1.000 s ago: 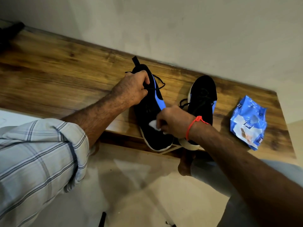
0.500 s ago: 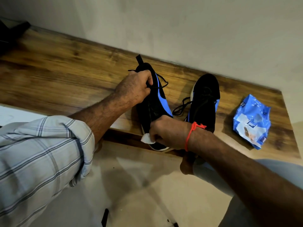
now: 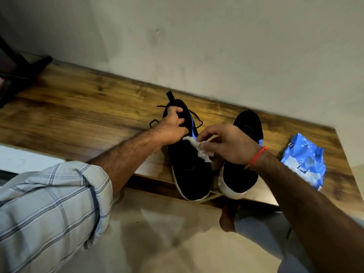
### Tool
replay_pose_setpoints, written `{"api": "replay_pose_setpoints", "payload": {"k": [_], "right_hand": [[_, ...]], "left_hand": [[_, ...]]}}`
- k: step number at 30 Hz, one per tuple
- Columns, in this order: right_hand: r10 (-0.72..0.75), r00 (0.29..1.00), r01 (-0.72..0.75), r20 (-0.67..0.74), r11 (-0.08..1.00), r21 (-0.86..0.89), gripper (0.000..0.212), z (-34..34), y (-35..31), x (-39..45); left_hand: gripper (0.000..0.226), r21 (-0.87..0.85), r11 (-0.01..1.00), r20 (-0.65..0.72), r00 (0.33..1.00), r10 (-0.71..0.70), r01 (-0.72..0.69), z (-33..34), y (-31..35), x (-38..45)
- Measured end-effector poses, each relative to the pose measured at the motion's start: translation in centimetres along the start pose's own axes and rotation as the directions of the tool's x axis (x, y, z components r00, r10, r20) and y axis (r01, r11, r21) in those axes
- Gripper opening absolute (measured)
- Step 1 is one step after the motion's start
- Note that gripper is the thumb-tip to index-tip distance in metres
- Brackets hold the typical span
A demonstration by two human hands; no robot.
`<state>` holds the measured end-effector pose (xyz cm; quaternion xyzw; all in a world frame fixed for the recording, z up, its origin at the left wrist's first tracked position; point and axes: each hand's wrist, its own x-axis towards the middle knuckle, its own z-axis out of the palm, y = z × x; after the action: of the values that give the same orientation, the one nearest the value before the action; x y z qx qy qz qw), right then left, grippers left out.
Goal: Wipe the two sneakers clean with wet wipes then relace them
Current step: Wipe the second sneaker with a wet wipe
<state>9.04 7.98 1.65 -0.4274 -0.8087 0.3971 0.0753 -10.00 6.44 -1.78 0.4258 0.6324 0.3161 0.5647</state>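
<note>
Now L hand (image 3: pixel 173 127) grips black knit sneaker (image 3: pixel 187 162) collar; R hand (image 3: pixel 226 144) pinches crumpled white wipe (image 3: pixel 201 148).

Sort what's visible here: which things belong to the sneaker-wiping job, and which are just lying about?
Part of the job:
left sneaker, gripped by the left hand
right sneaker
wipe, pinched in the right hand
blue wipes pack
laces

Just lying about:
dark object at the bench's far left end
</note>
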Motion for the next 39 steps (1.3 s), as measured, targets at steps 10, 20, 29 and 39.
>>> {"api": "replay_pose_setpoints", "payload": {"k": [10,20,29,39], "right_hand": [[0.148,0.882,-0.098,-0.447,0.986,0.132,0.015,0.6,1.7,3.3],[-0.170,0.981,0.195,0.098,0.891,-0.410,0.015,1.8,-1.4,3.4],[-0.304,0.948,0.238,-0.094,0.874,-0.423,0.018,4.3,-4.1,5.5],[-0.052,0.974,0.108,0.219,0.961,-0.255,0.015,2.2,-3.9,2.0]], "left_hand": [[0.034,0.413,0.900,-0.337,0.895,0.291,-0.137,-5.8,-0.1,0.8],[0.051,0.291,0.957,-0.218,0.973,0.079,-0.013,-5.3,-0.3,2.4],[0.035,0.356,0.933,-0.144,0.985,0.098,-0.041,-5.7,0.2,2.8],[0.055,0.503,0.858,-0.234,0.972,0.022,0.101,-5.3,0.5,1.6]]}}
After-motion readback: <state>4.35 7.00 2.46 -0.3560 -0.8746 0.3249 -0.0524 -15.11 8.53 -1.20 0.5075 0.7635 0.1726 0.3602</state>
